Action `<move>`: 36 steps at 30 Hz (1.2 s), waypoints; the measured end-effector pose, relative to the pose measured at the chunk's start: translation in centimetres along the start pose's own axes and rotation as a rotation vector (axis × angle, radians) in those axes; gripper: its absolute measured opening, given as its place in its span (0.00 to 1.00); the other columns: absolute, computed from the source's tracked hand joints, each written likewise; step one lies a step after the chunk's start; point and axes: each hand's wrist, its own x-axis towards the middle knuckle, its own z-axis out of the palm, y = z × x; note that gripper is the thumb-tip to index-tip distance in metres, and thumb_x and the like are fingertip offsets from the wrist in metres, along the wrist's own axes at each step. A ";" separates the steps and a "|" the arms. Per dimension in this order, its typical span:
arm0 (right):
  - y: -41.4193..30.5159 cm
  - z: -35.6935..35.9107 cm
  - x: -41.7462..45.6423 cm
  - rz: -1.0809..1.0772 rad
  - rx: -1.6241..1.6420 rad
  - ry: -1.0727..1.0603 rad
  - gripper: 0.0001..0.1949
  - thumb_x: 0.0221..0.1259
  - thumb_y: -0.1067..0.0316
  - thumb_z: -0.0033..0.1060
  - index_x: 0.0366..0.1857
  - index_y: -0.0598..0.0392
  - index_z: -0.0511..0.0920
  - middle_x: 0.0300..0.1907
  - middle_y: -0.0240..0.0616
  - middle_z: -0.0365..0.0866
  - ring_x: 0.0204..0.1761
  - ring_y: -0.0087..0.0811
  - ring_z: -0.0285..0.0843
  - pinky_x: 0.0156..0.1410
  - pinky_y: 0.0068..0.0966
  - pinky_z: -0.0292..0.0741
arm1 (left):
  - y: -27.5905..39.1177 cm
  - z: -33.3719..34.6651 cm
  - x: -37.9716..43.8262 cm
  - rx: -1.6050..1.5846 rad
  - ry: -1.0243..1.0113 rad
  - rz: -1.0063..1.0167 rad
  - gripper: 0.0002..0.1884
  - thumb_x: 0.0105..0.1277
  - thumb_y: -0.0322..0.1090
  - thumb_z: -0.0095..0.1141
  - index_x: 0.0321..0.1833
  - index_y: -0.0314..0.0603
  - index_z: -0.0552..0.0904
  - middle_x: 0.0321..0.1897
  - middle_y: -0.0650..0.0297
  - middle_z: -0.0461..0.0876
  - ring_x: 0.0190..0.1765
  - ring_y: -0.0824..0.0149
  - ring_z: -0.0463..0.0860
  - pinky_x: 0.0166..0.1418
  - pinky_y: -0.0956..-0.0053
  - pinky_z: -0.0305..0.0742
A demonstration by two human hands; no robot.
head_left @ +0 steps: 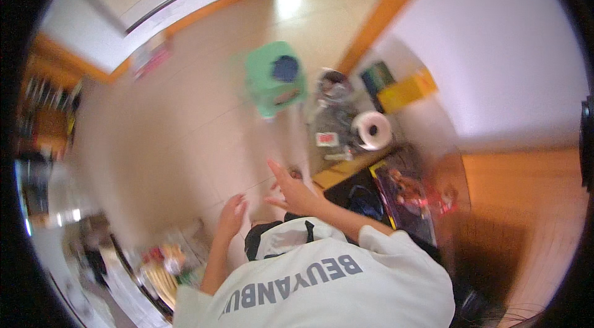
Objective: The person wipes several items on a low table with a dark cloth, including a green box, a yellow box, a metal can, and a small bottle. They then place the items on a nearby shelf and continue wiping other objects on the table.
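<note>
My left hand (233, 214) hangs in front of my body over the tiled floor, slightly blurred, with nothing visible in it. To its right my right hand (294, 193) is raised with its fingers spread, and it too looks empty. Beyond both hands a green plastic stool (260, 75) stands on the floor, a dark blue round item (285, 68) on its top. Closest to my right hand is the wooden edge (341, 174) of a low table. On that table lie a white roll (372, 130) and clear plastic bags (334, 110) with unclear contents.
Past the white roll are a yellow box (408, 90) and a dark green box (378, 76). A colourful printed package (403, 188) lies right of my arm. Shelves (51, 119) line the far left. Blurred items (164, 260) lie at lower left. A pink item (152, 56) is by the wall.
</note>
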 end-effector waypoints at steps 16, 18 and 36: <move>-19.1 27.7 -6.8 0.209 0.893 -0.714 0.40 0.67 0.55 0.53 0.78 0.49 0.42 0.77 0.52 0.51 0.42 0.31 0.84 0.29 0.16 0.73 | -1.9 -7.3 -32.2 -0.680 0.790 -0.031 0.26 0.72 0.49 0.53 0.18 0.38 0.80 0.19 0.59 0.83 0.20 0.64 0.76 0.25 0.63 0.63; -21.1 30.7 -7.3 0.262 0.931 -0.879 0.43 0.65 0.52 0.55 0.78 0.48 0.41 0.77 0.52 0.50 0.47 0.36 0.84 0.29 0.16 0.73 | -2.9 -6.1 -34.7 -1.115 0.966 -0.012 0.27 0.75 0.48 0.51 0.19 0.37 0.81 0.21 0.61 0.86 0.19 0.71 0.72 0.24 0.68 0.61; -28.5 47.9 -8.2 -0.646 0.273 -1.690 0.42 0.57 0.23 0.46 0.65 0.49 0.73 0.75 0.53 0.49 0.79 0.52 0.38 0.79 0.54 0.30 | -10.3 -6.9 -47.8 -1.043 1.182 0.287 0.51 0.66 0.75 0.36 0.80 0.43 0.47 0.81 0.54 0.30 0.81 0.47 0.28 0.77 0.45 0.35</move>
